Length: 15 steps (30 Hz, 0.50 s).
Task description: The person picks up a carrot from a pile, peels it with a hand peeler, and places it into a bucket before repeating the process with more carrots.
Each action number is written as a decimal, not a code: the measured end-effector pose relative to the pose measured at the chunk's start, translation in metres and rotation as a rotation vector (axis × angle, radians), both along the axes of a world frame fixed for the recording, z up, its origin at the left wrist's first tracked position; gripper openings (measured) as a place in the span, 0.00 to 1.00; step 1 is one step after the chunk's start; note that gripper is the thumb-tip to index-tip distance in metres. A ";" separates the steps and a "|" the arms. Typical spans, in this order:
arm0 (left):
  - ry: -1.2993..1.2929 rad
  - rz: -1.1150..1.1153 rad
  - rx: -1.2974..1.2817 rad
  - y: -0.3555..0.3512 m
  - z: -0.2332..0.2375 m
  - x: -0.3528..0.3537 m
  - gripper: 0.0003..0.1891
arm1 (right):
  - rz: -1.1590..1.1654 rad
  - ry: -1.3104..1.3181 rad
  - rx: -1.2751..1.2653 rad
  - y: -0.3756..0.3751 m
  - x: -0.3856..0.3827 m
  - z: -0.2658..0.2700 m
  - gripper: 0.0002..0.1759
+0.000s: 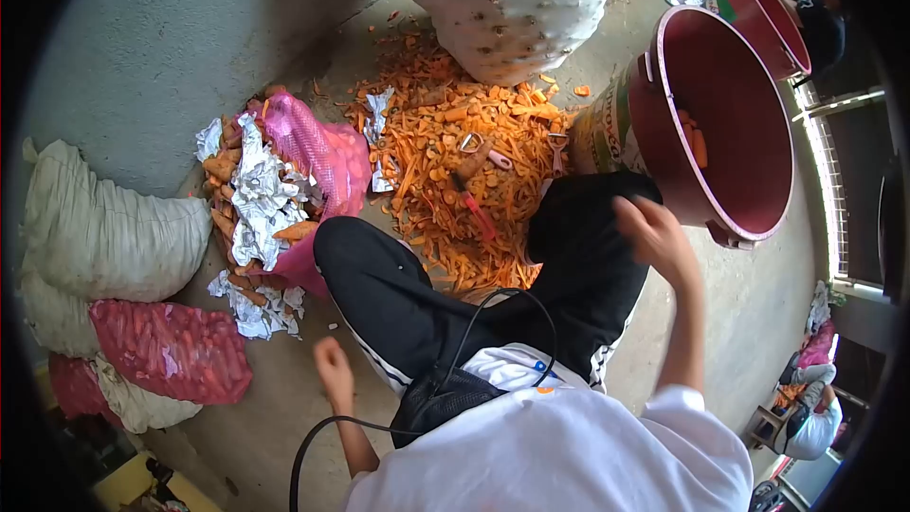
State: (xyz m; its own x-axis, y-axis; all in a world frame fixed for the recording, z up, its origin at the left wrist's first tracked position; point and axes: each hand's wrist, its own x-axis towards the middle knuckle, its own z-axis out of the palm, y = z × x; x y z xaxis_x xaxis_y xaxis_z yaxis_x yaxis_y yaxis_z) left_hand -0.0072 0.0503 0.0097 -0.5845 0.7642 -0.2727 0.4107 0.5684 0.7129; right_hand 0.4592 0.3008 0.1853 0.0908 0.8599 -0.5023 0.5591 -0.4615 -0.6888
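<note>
My left hand [333, 366] is by my left leg, its fingers curled closed and nothing seen in them. My right hand [648, 233] hovers over my right knee with loosely curled fingers; it appears to hold nothing. Between my legs and beyond spreads a heap of orange carrot peelings [427, 156]. On it lie a peeler with a pink handle [500, 160], a knife with a red handle [480, 218] and a dark unpeeled carrot [470, 163]. Another peeler [557, 146] lies at the heap's right edge.
A large maroon tub [725, 123] with a few peeled carrots [699, 145] stands at right. At left, a pink mesh bag [318, 152] spills unpeeled carrots and crumpled paper [261, 194]. White sacks [104, 218] and a full red mesh sack [171, 351] lie further left. Another person [813, 427] sits at far right.
</note>
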 end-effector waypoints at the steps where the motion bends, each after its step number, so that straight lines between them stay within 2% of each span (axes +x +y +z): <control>1: -0.270 0.247 0.304 0.035 0.007 0.001 0.05 | 0.186 -0.095 0.034 0.029 -0.020 -0.017 0.24; 3: -0.060 0.221 0.472 0.097 0.016 0.004 0.06 | 0.413 -0.322 0.111 0.077 -0.063 -0.080 0.24; 4: -0.033 0.134 0.519 0.124 0.030 0.015 0.06 | 0.424 -0.377 0.011 0.096 -0.084 -0.110 0.22; 5: -0.006 0.048 0.573 0.152 0.044 0.029 0.05 | 0.513 -0.465 0.028 0.112 -0.093 -0.152 0.18; 6: 0.017 -0.076 0.553 0.172 0.055 0.038 0.05 | 0.626 -0.495 0.053 0.128 -0.095 -0.210 0.14; 7: 0.038 -0.201 0.537 0.189 0.060 0.046 0.05 | 0.641 -0.471 0.096 0.135 -0.100 -0.231 0.13; 9: -0.068 -0.278 0.501 0.214 0.048 0.057 0.06 | 0.678 -0.435 0.053 0.150 -0.106 -0.303 0.13; 12: 0.030 -0.489 0.448 0.248 0.052 0.074 0.05 | 1.010 -0.647 0.386 0.150 -0.127 -0.322 0.14; 15: -0.144 -0.512 0.303 0.270 0.039 0.080 0.05 | 1.073 -0.681 0.394 0.151 -0.148 -0.351 0.15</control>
State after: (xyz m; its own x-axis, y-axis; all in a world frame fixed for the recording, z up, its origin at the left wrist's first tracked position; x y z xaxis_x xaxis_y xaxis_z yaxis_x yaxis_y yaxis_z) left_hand 0.0733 0.3198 0.0489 -0.0961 0.9942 -0.0476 0.4658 0.0872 0.8806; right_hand 0.3112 0.4513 -0.1652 -0.5870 0.7394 -0.3297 0.8021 0.5864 -0.1129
